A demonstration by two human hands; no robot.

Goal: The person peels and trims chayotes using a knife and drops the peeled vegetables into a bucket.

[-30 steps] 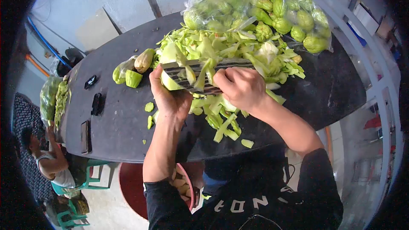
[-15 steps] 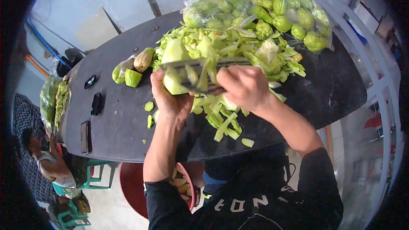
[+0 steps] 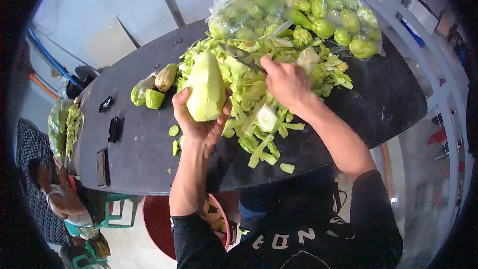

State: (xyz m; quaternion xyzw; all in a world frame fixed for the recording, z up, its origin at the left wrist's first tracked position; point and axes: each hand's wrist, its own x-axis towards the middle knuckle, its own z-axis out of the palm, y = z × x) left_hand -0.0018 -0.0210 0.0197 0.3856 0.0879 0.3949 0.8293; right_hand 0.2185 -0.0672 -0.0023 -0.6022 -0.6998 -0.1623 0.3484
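Observation:
My left hand (image 3: 200, 124) is wrapped round the lower part of a large, pale green peeled vegetable (image 3: 206, 87), which stands upright. In my right hand (image 3: 289, 82) is the handle of a knife (image 3: 240, 55); its blade points left, behind and to the right of the vegetable, above the peelings. A wide heap of green peelings (image 3: 254, 89) lies on the dark table behind and between my hands. A round pale cut piece (image 3: 266, 118) rests on the near part of the heap.
A clear plastic bag of green chayotes (image 3: 323, 27) lies at the back of the dark table (image 3: 142, 154). Several vegetable pieces (image 3: 155, 99) and small black objects (image 3: 114, 129) are on the left. Below the edge stands a red tub (image 3: 159, 224). Another person (image 3: 64, 199) is at far left.
The knife has moved from across the front of the vegetable to behind it on the right, away from its surface. A round pale piece now shows on the heap.

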